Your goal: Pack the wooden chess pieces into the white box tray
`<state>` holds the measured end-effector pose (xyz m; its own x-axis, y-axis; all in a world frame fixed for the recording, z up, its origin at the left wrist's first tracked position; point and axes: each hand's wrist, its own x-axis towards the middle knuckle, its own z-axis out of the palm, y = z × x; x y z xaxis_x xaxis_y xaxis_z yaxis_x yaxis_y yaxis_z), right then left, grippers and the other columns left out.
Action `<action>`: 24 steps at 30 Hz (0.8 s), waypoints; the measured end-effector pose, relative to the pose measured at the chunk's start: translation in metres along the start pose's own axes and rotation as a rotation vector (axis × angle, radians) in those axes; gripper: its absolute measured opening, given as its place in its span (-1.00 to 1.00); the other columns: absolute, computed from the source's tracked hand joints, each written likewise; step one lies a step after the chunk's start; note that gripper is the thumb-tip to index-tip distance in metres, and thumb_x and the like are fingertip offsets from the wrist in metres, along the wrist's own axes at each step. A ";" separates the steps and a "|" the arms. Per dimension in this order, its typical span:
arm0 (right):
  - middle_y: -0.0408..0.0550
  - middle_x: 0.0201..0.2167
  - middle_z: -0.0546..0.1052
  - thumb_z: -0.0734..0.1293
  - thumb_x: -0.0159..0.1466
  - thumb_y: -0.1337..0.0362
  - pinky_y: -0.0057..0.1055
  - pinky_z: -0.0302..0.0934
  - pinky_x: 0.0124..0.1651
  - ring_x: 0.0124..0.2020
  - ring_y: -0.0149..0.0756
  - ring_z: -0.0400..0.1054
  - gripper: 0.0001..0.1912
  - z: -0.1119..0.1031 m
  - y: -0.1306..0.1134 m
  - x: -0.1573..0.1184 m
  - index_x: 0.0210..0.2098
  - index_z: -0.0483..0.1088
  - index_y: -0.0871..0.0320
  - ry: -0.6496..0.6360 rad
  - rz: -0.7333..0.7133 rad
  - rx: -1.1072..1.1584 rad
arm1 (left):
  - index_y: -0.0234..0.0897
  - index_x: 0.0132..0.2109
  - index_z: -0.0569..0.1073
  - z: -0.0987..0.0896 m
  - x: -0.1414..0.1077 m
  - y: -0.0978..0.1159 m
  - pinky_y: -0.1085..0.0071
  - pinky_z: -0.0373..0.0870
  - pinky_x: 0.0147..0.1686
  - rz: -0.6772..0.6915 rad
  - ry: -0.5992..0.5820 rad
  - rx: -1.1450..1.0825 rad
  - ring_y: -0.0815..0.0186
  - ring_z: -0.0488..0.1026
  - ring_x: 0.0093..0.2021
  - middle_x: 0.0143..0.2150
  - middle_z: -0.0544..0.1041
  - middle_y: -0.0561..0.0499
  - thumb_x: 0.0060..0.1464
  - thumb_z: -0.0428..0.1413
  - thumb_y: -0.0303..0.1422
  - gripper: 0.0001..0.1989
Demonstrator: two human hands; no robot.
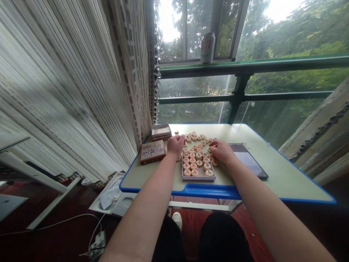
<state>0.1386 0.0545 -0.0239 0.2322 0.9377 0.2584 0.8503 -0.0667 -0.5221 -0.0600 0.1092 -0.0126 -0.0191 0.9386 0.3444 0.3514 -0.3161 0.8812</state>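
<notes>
A shallow open box point(198, 178) stands near the table's front edge, with rows of round wooden xiangqi pieces point(192, 160) in it, marked in red or black. One gap shows in its front row. Beyond the box, more loose pieces point(194, 138) are scattered over the table. My left hand point(176, 144) is closed at the upper left of the box, its fingertips by a red-marked piece; what it grips is too small to make out. At the upper right, my right hand point(220, 150) has its fingers pinched together beside loose pieces, and its grip is partly hidden.
A printed box point(153, 150) and an open tray point(161, 130) on another box lie at the table's left. A dark tablet point(249, 160) lies right of my right hand. The table point(283, 174) has a blue edge. A can point(207, 48) stands on the window ledge.
</notes>
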 end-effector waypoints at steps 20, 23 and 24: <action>0.06 -0.27 0.54 0.25 0.09 0.34 -0.40 0.19 -0.19 -0.24 -0.21 0.38 -0.75 -0.003 -0.006 -0.003 -0.28 0.50 0.24 -0.018 0.038 0.014 | -0.29 -0.63 0.39 0.004 0.007 -0.005 0.46 0.18 -0.51 0.014 0.095 0.087 0.38 0.32 -0.58 -0.66 0.40 0.06 0.03 -0.03 -0.23 -0.63; 0.04 -0.26 0.51 0.25 0.11 0.35 -0.42 0.19 -0.15 -0.24 -0.26 0.37 -0.77 -0.001 -0.010 -0.005 -0.29 0.49 0.23 -0.023 -0.005 0.018 | -0.30 -0.62 0.39 0.008 0.009 -0.008 0.47 0.17 -0.55 -0.068 0.140 -0.063 0.39 0.30 -0.60 -0.67 0.38 0.07 0.00 -0.02 -0.23 -0.66; 0.04 -0.24 0.50 0.25 0.11 0.35 -0.43 0.19 -0.14 -0.25 -0.28 0.37 -0.77 -0.001 -0.011 -0.006 -0.28 0.49 0.22 -0.024 -0.015 0.021 | -0.30 -0.62 0.38 0.008 0.010 -0.009 0.48 0.16 -0.57 -0.098 0.156 -0.113 0.40 0.29 -0.61 -0.67 0.37 0.07 -0.01 -0.02 -0.23 -0.67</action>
<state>0.1282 0.0493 -0.0193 0.2082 0.9463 0.2472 0.8434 -0.0458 -0.5353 -0.0554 0.1222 -0.0200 -0.1956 0.9358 0.2933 0.2341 -0.2459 0.9406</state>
